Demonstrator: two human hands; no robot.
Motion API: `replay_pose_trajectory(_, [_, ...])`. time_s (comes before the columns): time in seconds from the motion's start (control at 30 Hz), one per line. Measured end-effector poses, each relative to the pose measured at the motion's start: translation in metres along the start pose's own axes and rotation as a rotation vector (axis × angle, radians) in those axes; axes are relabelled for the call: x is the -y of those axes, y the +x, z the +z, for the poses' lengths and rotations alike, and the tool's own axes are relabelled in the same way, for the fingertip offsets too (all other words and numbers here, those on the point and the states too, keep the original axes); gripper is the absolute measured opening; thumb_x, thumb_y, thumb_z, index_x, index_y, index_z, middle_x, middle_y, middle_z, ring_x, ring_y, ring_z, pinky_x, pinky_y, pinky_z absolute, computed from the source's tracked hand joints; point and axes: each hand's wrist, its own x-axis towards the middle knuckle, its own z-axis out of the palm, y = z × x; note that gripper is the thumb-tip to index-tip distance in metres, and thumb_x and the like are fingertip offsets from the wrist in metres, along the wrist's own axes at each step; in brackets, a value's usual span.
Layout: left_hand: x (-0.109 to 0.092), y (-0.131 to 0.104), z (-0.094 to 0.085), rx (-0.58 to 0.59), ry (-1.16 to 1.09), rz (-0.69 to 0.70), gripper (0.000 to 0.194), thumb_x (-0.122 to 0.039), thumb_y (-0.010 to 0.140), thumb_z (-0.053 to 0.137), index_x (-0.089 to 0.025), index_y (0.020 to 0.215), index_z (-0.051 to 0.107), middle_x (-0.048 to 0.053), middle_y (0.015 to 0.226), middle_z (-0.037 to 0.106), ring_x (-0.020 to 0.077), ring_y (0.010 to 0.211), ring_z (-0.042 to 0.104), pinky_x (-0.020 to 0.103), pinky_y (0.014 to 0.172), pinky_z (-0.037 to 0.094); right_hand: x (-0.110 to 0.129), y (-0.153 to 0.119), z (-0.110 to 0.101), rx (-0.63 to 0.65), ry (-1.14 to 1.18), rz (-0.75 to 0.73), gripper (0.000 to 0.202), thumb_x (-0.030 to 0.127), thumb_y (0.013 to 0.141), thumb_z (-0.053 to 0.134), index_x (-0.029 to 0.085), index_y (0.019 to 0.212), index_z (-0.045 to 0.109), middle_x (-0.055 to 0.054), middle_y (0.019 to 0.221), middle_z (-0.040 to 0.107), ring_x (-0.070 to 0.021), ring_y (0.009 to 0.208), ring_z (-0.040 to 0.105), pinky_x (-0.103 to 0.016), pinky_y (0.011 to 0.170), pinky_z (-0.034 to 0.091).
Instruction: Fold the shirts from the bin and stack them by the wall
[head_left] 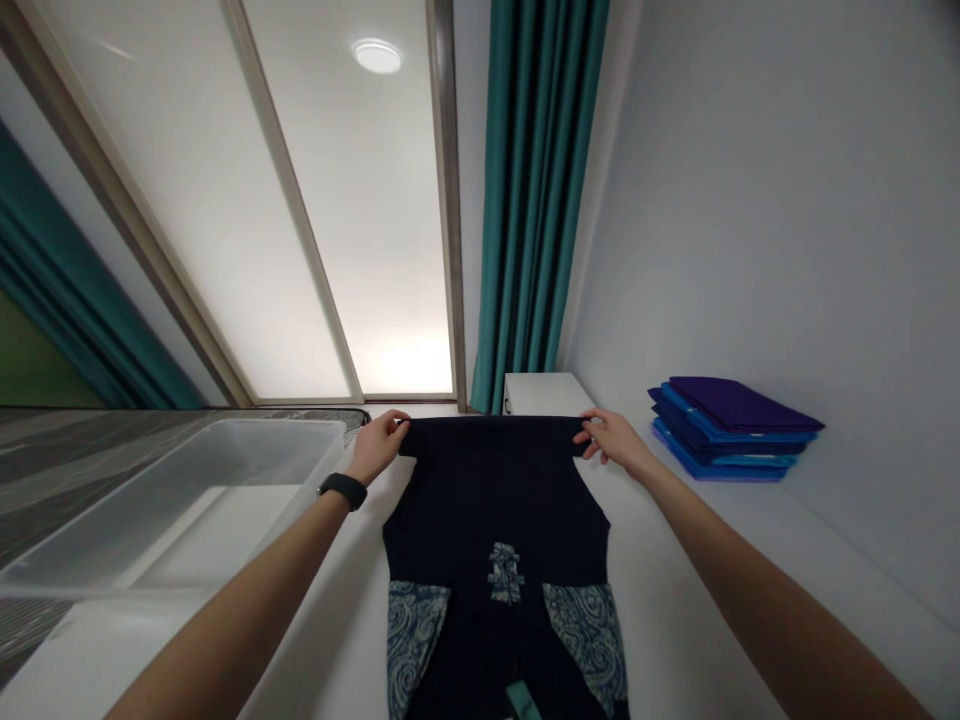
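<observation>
A dark navy garment (495, 500) lies spread on the white table, running down past the bottom of the view. It has swirl-patterned blue panels at both sides, a small patterned patch in the middle and a green tag (523, 700) near the bottom. My left hand (380, 444), with a black band on its wrist, pinches the upper left corner. At the upper right corner, my right hand (607, 438) grips the cloth between thumb and finger, its other fingers slightly apart. Between my hands the top edge is stretched straight, with a folded-looking band along it.
A translucent plastic bin (180, 500) stands to the left. On the right, against the wall, is a stack of folded blue and purple cloth-like pieces (735, 430). A white cabinet (547, 393) and teal curtain (536, 200) are beyond the table (675, 590).
</observation>
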Motion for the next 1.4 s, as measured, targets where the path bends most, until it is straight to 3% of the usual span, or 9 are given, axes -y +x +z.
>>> replay_pose_trajectory(0.2, [0.003, -0.064, -0.015, 0.023, -0.089, 0.044, 0.037, -0.048, 0.087, 0.044, -0.021, 0.098, 0.066, -0.001, 0.062, 0.059, 0.0182, 0.061, 0.057, 0.028, 0.061, 0.039, -0.039, -0.046, 0.0, 0.053, 0.065, -0.052, 0.021, 0.029, 0.086, 0.045, 0.02, 0.104, 0.05, -0.007, 0.085, 0.073, -0.0134, 0.049, 0.063, -0.019, 0.036, 0.035])
replay_pose_trajectory(0.3, [0.011, -0.096, -0.015, 0.124, -0.104, 0.072, 0.037, -0.05, 0.087, 0.044, -0.023, 0.098, 0.067, -0.001, 0.061, 0.059, 0.0179, 0.058, 0.055, 0.029, 0.061, 0.04, -0.069, -0.069, 0.005, 0.114, 0.059, -0.123, 0.023, 0.034, 0.081, 0.046, 0.021, 0.099, 0.053, -0.005, 0.081, 0.071, -0.013, 0.047, 0.058, -0.023, 0.042, 0.038])
replay_pose_trajectory(0.43, [0.023, -0.12, -0.006, 0.236, -0.098, 0.1, 0.033, -0.045, 0.087, 0.044, -0.024, 0.096, 0.068, 0.001, 0.068, 0.065, 0.0202, 0.064, 0.058, 0.033, 0.068, 0.043, -0.093, -0.084, 0.008, 0.085, -0.119, -0.24, 0.022, 0.032, 0.078, 0.043, 0.022, 0.09, 0.059, 0.001, 0.064, 0.062, -0.0149, 0.051, 0.053, -0.026, 0.051, 0.039])
replay_pose_trajectory(0.6, [0.032, -0.122, 0.003, 0.28, -0.107, 0.131, 0.031, -0.041, 0.088, 0.045, -0.024, 0.1, 0.068, 0.003, 0.078, 0.068, 0.0211, 0.069, 0.061, 0.034, 0.071, 0.045, -0.091, -0.084, 0.01, -0.007, -0.31, -0.29, 0.028, 0.035, 0.085, 0.037, 0.024, 0.086, 0.062, 0.001, 0.063, 0.057, -0.0183, 0.06, 0.054, -0.029, 0.058, 0.041])
replay_pose_trajectory(0.73, [0.037, -0.121, 0.006, 0.299, -0.115, 0.149, 0.03, -0.039, 0.09, 0.044, -0.024, 0.102, 0.068, 0.003, 0.078, 0.068, 0.0201, 0.069, 0.061, 0.032, 0.069, 0.044, -0.09, -0.084, 0.021, -0.055, -0.386, -0.313, 0.028, 0.042, 0.085, 0.042, 0.024, 0.098, 0.059, 0.001, 0.065, 0.053, -0.0178, 0.058, 0.052, -0.029, 0.057, 0.04])
replay_pose_trajectory(0.83, [0.039, -0.121, 0.006, 0.297, -0.123, 0.165, 0.029, -0.038, 0.089, 0.045, -0.024, 0.102, 0.068, 0.004, 0.081, 0.068, 0.02, 0.07, 0.061, 0.032, 0.069, 0.044, -0.093, -0.085, 0.027, -0.07, -0.441, -0.347, 0.03, 0.038, 0.084, 0.045, 0.023, 0.107, 0.057, 0.002, 0.066, 0.051, -0.0176, 0.059, 0.051, -0.029, 0.059, 0.04])
replay_pose_trajectory(1.17, [0.039, -0.118, -0.002, 0.313, -0.121, 0.252, 0.028, -0.034, 0.091, 0.043, -0.023, 0.096, 0.068, 0.006, 0.085, 0.064, 0.0207, 0.076, 0.06, 0.032, 0.072, 0.045, -0.096, -0.083, 0.029, -0.118, -0.42, -0.364, 0.035, 0.034, 0.085, 0.041, 0.021, 0.113, 0.056, -0.003, 0.078, 0.057, -0.0191, 0.065, 0.054, -0.03, 0.062, 0.043])
replay_pose_trajectory(1.4, [0.041, -0.119, -0.005, 0.319, -0.145, 0.299, 0.028, -0.031, 0.092, 0.044, -0.022, 0.096, 0.07, 0.007, 0.089, 0.064, 0.0207, 0.082, 0.061, 0.031, 0.076, 0.048, -0.099, -0.082, 0.03, -0.113, -0.415, -0.391, 0.035, 0.033, 0.083, 0.043, 0.019, 0.112, 0.058, 0.0, 0.072, 0.056, -0.0177, 0.063, 0.052, -0.03, 0.062, 0.042])
